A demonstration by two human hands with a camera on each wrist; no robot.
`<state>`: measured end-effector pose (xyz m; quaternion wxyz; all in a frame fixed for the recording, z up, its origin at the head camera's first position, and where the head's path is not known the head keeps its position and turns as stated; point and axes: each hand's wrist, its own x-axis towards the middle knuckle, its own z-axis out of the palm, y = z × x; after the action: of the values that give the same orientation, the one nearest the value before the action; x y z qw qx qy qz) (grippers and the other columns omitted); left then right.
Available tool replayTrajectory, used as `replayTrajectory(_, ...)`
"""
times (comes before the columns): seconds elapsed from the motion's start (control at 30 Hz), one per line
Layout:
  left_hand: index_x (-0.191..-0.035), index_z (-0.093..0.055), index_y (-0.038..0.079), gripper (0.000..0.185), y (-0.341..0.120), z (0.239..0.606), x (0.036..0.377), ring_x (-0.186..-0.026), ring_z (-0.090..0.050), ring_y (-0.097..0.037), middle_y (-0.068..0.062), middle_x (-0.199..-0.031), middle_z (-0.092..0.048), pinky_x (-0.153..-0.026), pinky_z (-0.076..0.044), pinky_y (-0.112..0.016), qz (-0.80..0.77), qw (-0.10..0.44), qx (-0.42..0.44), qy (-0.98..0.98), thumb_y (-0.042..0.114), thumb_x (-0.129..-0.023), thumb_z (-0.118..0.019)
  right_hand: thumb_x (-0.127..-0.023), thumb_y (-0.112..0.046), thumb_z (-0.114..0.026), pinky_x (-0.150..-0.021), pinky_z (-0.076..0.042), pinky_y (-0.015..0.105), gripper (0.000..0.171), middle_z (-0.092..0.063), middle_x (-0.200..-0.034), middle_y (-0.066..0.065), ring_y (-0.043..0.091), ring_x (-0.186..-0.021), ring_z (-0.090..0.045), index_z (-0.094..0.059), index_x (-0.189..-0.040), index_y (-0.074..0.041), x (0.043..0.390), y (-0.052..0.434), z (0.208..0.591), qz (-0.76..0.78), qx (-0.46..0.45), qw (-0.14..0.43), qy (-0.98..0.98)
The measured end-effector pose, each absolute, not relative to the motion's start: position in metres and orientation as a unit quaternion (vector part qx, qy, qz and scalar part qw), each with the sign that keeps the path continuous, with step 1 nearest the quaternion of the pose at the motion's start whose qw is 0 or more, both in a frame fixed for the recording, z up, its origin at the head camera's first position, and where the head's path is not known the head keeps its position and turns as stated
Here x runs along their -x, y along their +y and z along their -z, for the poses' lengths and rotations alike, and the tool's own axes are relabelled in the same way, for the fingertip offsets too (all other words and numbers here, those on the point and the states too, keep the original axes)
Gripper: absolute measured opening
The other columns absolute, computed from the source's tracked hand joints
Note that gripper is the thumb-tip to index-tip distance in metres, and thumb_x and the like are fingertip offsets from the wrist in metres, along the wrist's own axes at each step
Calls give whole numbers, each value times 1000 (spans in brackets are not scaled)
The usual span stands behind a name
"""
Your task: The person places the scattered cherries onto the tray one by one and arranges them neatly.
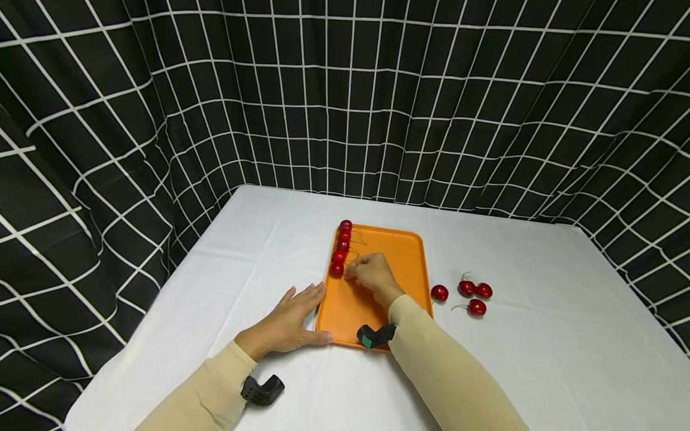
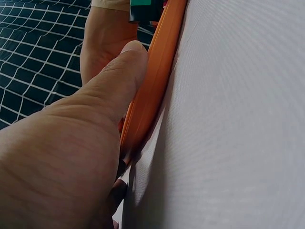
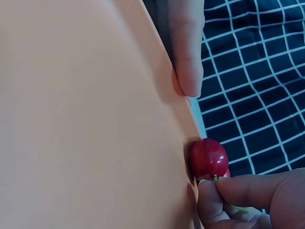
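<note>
While my left hand (image 1: 288, 320) lies flat on the table (image 1: 215, 287) with its fingers straight, the thumb pressed along the near left edge of the orange tray (image 1: 401, 263), my right hand (image 1: 372, 275) is over the tray's left side pinching a cherry (image 1: 336, 269) by the stem end. From the right wrist view you can see my fingertips (image 3: 212, 195) bunched right on top of that cherry (image 3: 208, 158), with a bit of green stem poking out between them, and the cherry sitting tight against the tray's rim. It's the nearest one in a little row of cherries (image 1: 342, 240) lined up along the left rim, five in all counting it. Four more loose cherries (image 1: 474, 293) are on the white tablecloth just to the right of the tray, one close to the tray's edge and three in a small cluster a bit farther out. Black curtain with a white grid (image 1: 377, 102) hangs all around behind the table.
</note>
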<state>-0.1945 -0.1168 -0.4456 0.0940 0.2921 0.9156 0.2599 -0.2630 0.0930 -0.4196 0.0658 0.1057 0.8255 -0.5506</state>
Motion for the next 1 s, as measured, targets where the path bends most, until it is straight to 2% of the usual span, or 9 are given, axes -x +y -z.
replayTrajectory(0.2,-153,-24,6,106,-115,445,194,-144,-13,-17,0,-157,-19,-115,4,-40,-262,92,-299,913,68,-78,-64,-85,-2,-68,-46,-36,23,4,-68,-79,9,16,-57,-47,-70,-86,1,262,96,420,578,-83,74,808)
replayTrajectory(0.43,-153,-25,6,105,-112,445,194,-144,-13,-18,-1,-157,-19,-115,3,-40,-260,88,-303,913,69,-78,-63,-86,-7,-69,-41,-34,22,12,-70,-77,11,16,-51,-49,-66,-96,0,258,106,420,597,-88,74,794)
replayTrajectory(0.63,-153,-24,6,105,-112,445,195,-144,-12,-17,1,-158,-18,-115,4,-39,-263,92,-301,912,68,-78,-64,-89,-8,-68,-40,-34,21,16,-70,-78,13,15,-52,-52,-65,-102,0,254,113,422,614,-84,71,782)
replayTrajectory(0.83,-153,-24,8,104,-112,447,193,-144,-12,-15,3,-158,-17,-115,5,-39,-263,91,-297,914,68,-78,-63,-89,-11,-67,-45,-38,23,19,-70,-80,14,20,-55,-54,-65,-106,-2,244,123,418,620,-77,65,778)
replayTrajectory(1.0,-153,-25,7,104,-113,447,193,-144,-12,-15,3,-158,-18,-115,5,-38,-266,84,-295,914,67,-78,-64,-90,-14,-68,-48,-38,24,27,-70,-85,13,20,-55,-50,-64,-113,-2,229,138,400,647,-68,59,757)
